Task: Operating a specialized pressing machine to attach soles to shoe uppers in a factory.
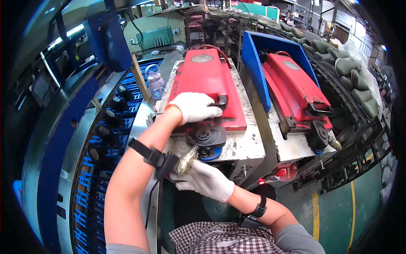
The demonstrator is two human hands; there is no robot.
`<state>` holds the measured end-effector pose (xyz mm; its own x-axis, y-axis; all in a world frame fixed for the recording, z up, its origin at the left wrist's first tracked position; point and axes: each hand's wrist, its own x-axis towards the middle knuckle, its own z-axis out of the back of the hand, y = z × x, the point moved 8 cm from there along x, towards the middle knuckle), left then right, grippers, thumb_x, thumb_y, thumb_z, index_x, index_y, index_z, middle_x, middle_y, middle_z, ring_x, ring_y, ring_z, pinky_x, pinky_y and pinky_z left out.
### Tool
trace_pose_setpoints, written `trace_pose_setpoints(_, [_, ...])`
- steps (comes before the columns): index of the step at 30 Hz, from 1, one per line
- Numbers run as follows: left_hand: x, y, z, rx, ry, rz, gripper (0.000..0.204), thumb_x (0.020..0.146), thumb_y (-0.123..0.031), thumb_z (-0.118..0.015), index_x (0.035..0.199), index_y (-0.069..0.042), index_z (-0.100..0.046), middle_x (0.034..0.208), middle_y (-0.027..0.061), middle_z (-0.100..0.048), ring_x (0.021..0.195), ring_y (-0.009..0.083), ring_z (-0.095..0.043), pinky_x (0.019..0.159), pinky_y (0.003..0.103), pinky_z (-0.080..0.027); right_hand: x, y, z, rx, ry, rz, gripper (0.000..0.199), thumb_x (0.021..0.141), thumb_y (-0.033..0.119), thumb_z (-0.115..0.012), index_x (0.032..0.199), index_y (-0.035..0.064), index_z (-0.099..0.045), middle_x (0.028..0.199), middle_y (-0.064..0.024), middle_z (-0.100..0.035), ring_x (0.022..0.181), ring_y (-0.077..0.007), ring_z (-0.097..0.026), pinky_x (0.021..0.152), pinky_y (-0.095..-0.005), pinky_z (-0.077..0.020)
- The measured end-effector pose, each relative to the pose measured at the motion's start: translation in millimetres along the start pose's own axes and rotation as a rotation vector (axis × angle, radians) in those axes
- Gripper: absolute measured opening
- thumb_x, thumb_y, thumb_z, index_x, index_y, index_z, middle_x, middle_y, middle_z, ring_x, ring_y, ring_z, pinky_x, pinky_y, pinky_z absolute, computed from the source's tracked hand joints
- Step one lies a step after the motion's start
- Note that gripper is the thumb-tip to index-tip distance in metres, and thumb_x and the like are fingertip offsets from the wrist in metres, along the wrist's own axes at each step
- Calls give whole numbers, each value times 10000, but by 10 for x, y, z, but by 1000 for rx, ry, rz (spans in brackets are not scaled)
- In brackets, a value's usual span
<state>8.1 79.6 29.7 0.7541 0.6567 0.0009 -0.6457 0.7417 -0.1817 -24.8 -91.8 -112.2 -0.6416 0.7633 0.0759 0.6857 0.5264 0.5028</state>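
Note:
My left hand point(193, 107), in a white glove, presses on the black lever at the front of a red machine point(208, 80). My right hand point(203, 178), also gloved, holds a shoe upper point(186, 161), a dark piece with a shiny greenish toe. The piece points up under the machine's black round head point(207, 137). Both wrists wear black straps, and a cable hangs from the left one.
A second red machine point(296, 89) stands to the right behind a blue panel point(253, 63). At left a blue conveyor point(105, 139) carries several dark shoe lasts; a clear water bottle point(155, 83) stands beside it. Grey-green shoe pieces point(351, 72) line a rack at far right.

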Motion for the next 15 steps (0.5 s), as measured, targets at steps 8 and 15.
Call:
trace_pose_setpoints(8, [77,-141,48,-11,-27,57,576,959,-644,-579,1150,-134,-765,1057,181,-762,1007,381,-722,902,450,-541,33,110,56,371,100,66,370,1034,440,-646,1206,113,-618,1024,-48,-632,981,-240,-595,845,-405,-480])
trace_pose_setpoints(15, [-7,-129,56,14,-69,57,547,957,-611,-587,1071,-103,-755,1047,199,-750,1034,389,-709,906,456,-525,-1101,941,396,51,-309,216,500,1069,436,-583,1440,104,-543,940,-26,-622,836,-167,-573,760,-334,-478])
